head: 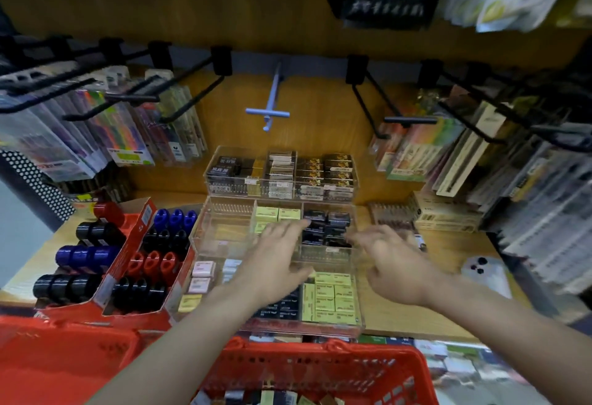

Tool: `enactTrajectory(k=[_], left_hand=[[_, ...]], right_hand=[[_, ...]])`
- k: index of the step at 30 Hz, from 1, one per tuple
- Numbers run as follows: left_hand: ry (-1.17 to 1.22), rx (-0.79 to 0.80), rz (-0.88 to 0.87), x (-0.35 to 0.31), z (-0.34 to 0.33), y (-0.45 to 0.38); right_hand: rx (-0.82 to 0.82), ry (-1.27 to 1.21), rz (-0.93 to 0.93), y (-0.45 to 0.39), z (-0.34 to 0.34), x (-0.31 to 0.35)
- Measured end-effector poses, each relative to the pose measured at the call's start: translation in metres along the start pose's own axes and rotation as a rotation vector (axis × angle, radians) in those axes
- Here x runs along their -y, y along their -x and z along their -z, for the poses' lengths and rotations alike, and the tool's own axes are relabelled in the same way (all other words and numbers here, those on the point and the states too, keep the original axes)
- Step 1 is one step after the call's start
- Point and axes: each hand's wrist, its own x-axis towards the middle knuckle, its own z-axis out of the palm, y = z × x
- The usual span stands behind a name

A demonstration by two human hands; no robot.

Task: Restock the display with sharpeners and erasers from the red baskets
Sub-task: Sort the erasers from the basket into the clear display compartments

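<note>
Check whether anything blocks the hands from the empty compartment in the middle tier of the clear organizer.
Nothing visible does. The left hand and right hand hover open over the clear organizer, holding nothing. The empty compartment lies open-topped just beyond the left hand's fingertips.

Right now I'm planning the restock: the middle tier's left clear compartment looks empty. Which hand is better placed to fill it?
Probably the left hand: it hovers open beside that clear acrylic compartment, while the right hand sits farther right, past the black erasers.
</note>
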Motion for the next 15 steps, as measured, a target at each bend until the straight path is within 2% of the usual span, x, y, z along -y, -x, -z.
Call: enactTrajectory(k=[2, 5, 7, 11, 13, 15], left_hand=[[-0.102, -0.012, -0.116, -0.005, -0.006, 0.001], [-0.206, 0.061, -0.113, -0.007, -0.01, -0.005], [-0.25, 0.106, -0.079, -0.006, -0.01, -0.01], [-0.259, 0.118, -0.073, -0.003, -0.013, -0.016], [-0.254, 0.112, -0.076, -0.001, -0.014, -0.016], [-0.251, 0.114, -0.072, 0.0, -0.013, -0.017]], right_hand=[[-0.029, 0.148, -0.033, -0.002, -0.005, 0.012], [0.02, 0.328, -0.089, -0.009, -0.011, 0.028], [0.043, 0.258, -0.116, -0.014, -0.017, 0.033], [0.054, -0.132, -0.124, -0.017, -0.016, 0.026], [0.055, -0.156, -0.098, -0.016, -0.014, 0.018], [-0.016, -0.055, -0.077, -0.014, -0.014, 0.013]])
